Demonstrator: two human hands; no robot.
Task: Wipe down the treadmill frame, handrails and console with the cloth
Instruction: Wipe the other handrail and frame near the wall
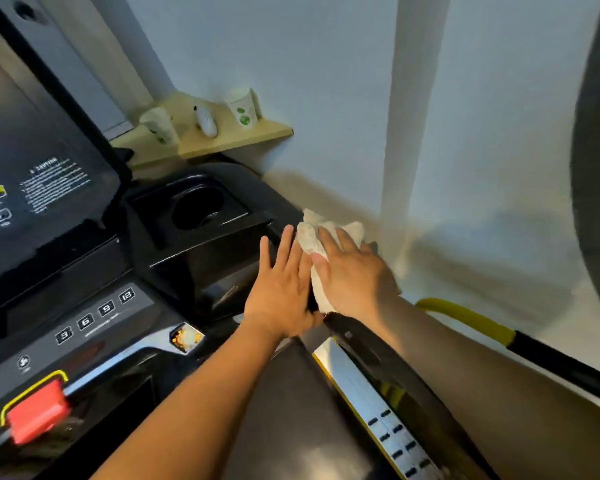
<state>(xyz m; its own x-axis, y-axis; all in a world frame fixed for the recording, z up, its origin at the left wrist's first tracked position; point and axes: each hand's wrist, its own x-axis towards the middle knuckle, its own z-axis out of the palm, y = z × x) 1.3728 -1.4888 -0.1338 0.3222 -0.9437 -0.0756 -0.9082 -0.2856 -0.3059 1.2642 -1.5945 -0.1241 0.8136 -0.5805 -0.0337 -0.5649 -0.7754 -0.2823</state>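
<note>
Right hand [352, 271] hides much of the cloth [309, 239], pressing it flat-fingered; left hand [281, 282] rests open on the treadmill [201, 251]

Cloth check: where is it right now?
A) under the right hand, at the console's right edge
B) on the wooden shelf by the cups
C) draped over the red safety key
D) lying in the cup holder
A: the right hand presses the cloth at the console's right edge, beside the left hand.
</note>
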